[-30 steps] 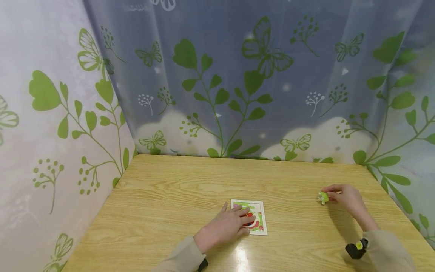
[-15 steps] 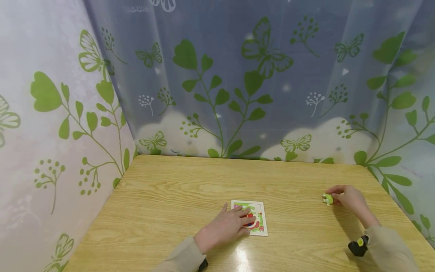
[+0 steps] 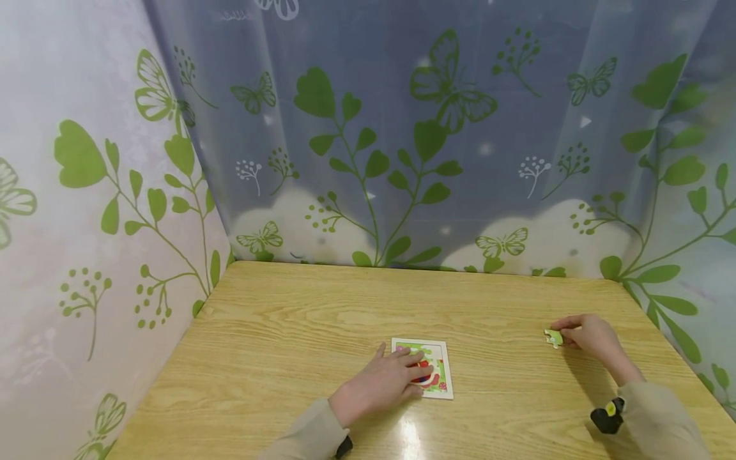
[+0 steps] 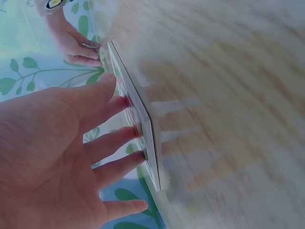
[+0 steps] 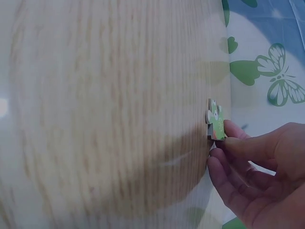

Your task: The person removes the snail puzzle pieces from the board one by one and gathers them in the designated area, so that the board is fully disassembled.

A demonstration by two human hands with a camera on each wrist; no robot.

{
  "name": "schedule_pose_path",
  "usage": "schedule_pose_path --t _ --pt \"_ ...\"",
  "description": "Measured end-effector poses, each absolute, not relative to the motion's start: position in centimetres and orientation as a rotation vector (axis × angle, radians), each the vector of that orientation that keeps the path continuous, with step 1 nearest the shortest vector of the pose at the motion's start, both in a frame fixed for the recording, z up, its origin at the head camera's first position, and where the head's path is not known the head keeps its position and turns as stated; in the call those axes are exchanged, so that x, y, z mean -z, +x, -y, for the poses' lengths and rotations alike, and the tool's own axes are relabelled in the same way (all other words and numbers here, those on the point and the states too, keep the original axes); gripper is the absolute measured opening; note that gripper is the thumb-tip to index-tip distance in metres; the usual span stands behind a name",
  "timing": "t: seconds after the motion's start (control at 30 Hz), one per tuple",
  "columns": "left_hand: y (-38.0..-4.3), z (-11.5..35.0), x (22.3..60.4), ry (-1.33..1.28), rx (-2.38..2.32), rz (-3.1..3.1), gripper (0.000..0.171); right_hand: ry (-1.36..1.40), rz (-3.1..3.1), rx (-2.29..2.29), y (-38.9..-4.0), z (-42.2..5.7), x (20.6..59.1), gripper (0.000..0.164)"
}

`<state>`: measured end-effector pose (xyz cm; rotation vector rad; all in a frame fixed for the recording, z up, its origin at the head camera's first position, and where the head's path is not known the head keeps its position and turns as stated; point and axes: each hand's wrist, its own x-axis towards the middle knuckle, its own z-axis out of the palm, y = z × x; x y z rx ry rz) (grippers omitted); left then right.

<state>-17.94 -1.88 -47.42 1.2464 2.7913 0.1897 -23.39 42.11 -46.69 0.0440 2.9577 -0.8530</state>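
Note:
My left hand (image 3: 379, 386) lies with straight, spread fingers over a small jigsaw puzzle board (image 3: 448, 391) with a white frame and a red and green picture. In the left wrist view its fingertips touch the face of the board (image 4: 138, 114). Part of the picture is hidden under the fingers; an upper right patch shows plain white. Off to the right, my right hand (image 3: 592, 338) pinches a green jigsaw piece (image 3: 554, 338) between thumb and fingers. The right wrist view shows the piece (image 5: 217, 121) held close over the table, its knobbed edge pointing away from the fingertips.
Both hands work over a light wooden table (image 3: 276, 332). A patterned curtain (image 3: 368, 160) with green leaves and butterflies stands along its back edge, with similar cloth (image 3: 115, 223) on the left side and more on the right.
The right hand has shifted slightly to the right, and the green piece in its fingers has turned to show more of its knobbed outline. The left hand has stayed on the board.

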Motion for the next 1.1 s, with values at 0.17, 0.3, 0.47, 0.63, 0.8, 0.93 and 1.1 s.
schedule_pose_path --t 0.17,0.3,0.47,0.63,0.8,0.93,1.1 --pt "-17.9 1.9 47.3 1.249 -0.173 -2.794 0.049 0.036 -2.967 0.857 -23.2 -42.2 47.1 0.022" --pt "-18.0 1.7 47.3 1.246 -0.163 -2.800 0.049 0.017 -2.977 0.863 -23.1 -42.2 47.2 0.022" --pt "-18.1 1.6 47.3 1.257 -0.154 -2.818 0.049 -0.023 -3.001 0.876 -23.1 -41.9 47.1 0.022" --pt "-18.2 1.5 47.4 1.265 -0.139 -2.827 0.050 -0.033 -3.031 0.861 -22.9 -41.6 46.9 0.023" --pt "-18.1 1.6 47.3 1.262 -0.134 -2.834 0.048 -0.115 -3.093 0.812 -22.7 -40.3 46.1 0.023" --pt "-18.0 1.7 47.2 1.265 -0.130 -2.840 0.047 -0.171 -3.099 0.869 -22.6 -38.7 45.4 0.024" --pt "-17.9 2.1 47.2 1.262 -0.145 -2.841 0.047 -0.231 -3.091 0.936 -22.5 -36.8 45.0 0.024"
